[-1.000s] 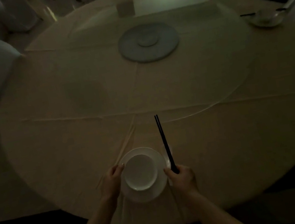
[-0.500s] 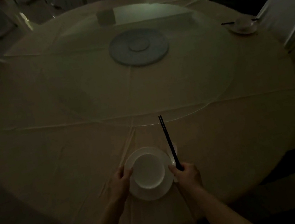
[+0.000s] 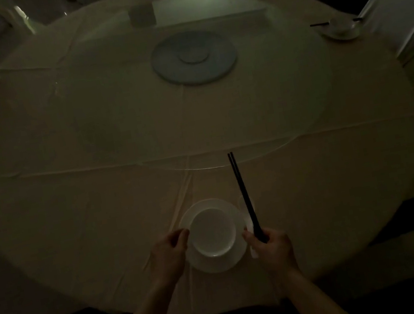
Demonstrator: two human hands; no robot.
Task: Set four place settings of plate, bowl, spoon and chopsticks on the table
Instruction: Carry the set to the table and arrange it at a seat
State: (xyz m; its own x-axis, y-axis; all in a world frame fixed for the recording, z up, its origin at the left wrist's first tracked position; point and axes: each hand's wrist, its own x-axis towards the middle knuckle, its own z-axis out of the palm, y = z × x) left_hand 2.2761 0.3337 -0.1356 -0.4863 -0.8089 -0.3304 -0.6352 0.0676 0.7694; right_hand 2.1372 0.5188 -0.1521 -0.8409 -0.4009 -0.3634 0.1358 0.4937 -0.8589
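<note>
holding a pair of dark chopsticks [image 3: 244, 197] near their lower ends, my right hand [image 3: 270, 249] is curled shut around them just beside the right rim of the plate [image 3: 241, 254], tips pointing away toward the glass turntable [image 3: 303, 112]. i judge they are angled like that so they can be laid down alongside the plate, parallel to where a diner would reach. something pale lies under the chopsticks at the plate's right edge, probably the spoon [image 3: 244, 202], though the light is too dim for me to be sure.

my left hand [image 3: 169, 254] rests at the plate's left rim, fingers bent and touching or nearly touching the edge; i cannot tell whether it grips the rim or only steadies it. the bowl [image 3: 212, 232] sits upright in the middle of the plate, so bracing the plate makes sense while the other hand works close by.

this setting is near the edge of the table [image 3: 73, 222] closest to me, centred on a crease in the cloth. a second setting [image 3: 340, 28] lies far off to the right, in front of a covered chair [image 3: 402, 17], with dark sticks across it. by my reckoning two are down or nearly so, and two remain.
</note>
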